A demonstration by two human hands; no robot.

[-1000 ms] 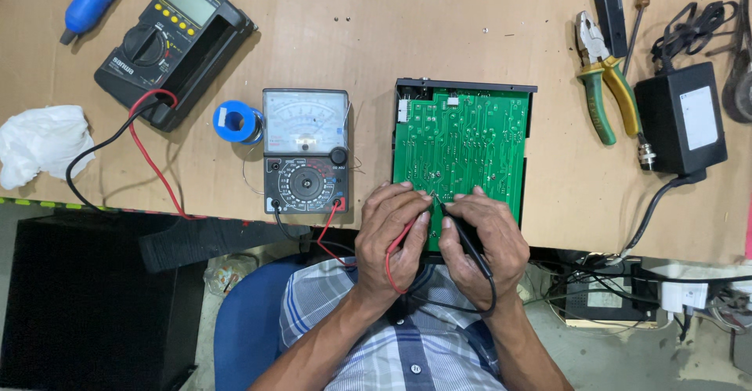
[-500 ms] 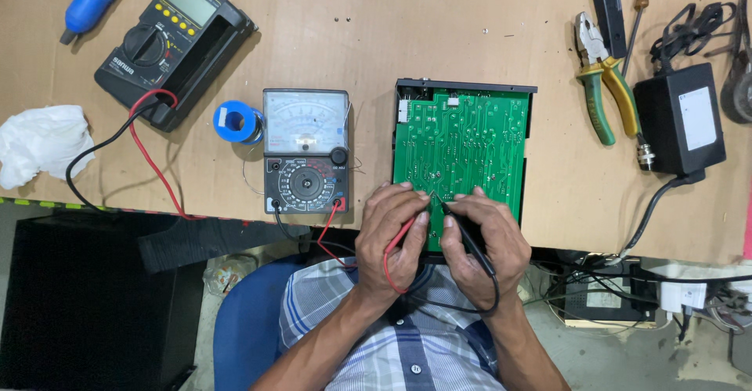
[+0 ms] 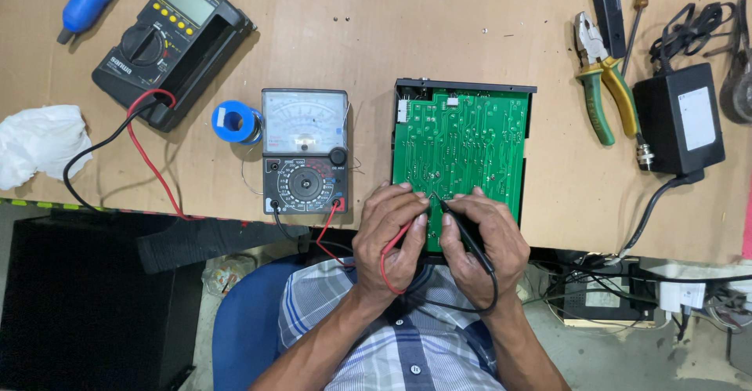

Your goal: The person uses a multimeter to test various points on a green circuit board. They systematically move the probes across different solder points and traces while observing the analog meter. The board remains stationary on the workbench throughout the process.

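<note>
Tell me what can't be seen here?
Head view only:
- Red probe tip: hidden under the left hand.
- Board near edge: covered by both hands; the right hand holds the black probe.
- Meter needle reading: too small.
- Blue tool: cut off by the top edge.

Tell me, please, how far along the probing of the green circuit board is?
Set up: analog multimeter leads plugged in. In hand: left hand holds the red probe, right hand the black probe, tips on the circuit board near edge. The rest shows untouched.
</note>
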